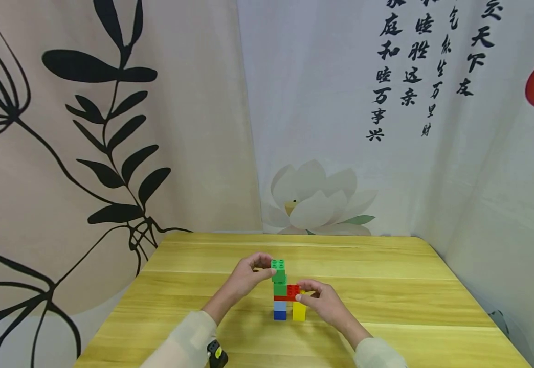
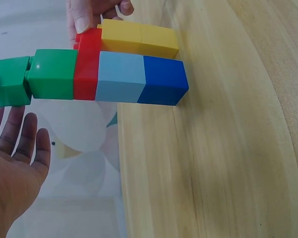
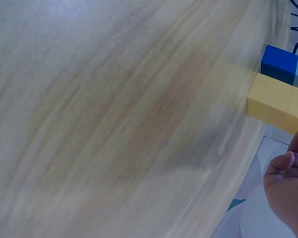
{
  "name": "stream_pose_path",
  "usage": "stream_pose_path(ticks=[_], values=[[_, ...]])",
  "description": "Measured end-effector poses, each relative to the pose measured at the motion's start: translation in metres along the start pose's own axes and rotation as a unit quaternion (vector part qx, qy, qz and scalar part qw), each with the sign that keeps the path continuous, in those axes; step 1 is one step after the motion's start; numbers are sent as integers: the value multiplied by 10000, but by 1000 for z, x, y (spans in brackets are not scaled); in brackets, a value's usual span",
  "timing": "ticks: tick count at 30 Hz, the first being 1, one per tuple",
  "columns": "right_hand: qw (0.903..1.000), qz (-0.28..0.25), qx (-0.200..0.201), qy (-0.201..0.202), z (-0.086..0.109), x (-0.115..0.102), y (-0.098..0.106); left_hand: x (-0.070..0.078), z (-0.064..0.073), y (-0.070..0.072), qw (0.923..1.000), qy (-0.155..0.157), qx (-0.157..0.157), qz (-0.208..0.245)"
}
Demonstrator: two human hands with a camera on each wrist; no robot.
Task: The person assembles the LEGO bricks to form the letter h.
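Note:
A small tower of toy building bricks stands on the table. On one side a dark blue brick [image 2: 165, 80] is at the bottom, with a light blue brick [image 2: 120, 77] on it. Stacked yellow bricks [image 1: 298, 311] form the other leg. A red brick [image 2: 87, 74] bridges both legs, and a lower green brick [image 2: 52, 74] sits above the light blue side. My left hand [image 1: 244, 278] pinches the top green brick [image 1: 278, 266]; studs show in a narrow gap beneath it. With thumb and fingers, my right hand [image 1: 324, 301] grips the red brick's right end.
The wooden table [image 1: 363, 266] extends around the tower, its far edge close to a printed curtain [image 1: 202, 128]. A dark wrist device [image 1: 217, 354] shows by the left sleeve [image 1: 186, 340].

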State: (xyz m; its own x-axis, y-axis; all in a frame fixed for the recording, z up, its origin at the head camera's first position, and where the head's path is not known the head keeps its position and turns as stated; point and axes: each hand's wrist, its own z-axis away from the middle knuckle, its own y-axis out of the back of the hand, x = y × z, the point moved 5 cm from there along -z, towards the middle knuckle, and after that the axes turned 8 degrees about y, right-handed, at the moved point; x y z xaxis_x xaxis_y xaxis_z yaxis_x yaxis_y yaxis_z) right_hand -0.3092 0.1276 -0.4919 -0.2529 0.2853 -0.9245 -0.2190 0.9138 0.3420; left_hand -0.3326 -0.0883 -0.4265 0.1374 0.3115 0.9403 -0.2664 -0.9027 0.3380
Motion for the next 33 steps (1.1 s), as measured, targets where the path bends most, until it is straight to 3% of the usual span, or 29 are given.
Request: stream_pose_path(ticks=[9, 24, 28, 31, 33], values=[[10000, 64, 5, 25, 0, -1, 1, 2, 0, -4, 9997, -139, -174, -45], [10000, 4, 19, 5, 1, 1, 1, -1, 1, -6, 9999, -97, -24, 76], [10000, -3, 43, -10, 1, -1, 1, 17, 12, -6, 9999, -124, -36, 16], [10000, -1, 42, -30, 2, -2, 1, 18, 12, -6, 9999, -108, -21, -6], [10000, 19, 33, -41, 1, -2, 1, 12, 8, -7, 9999, -128, 11, 17]])
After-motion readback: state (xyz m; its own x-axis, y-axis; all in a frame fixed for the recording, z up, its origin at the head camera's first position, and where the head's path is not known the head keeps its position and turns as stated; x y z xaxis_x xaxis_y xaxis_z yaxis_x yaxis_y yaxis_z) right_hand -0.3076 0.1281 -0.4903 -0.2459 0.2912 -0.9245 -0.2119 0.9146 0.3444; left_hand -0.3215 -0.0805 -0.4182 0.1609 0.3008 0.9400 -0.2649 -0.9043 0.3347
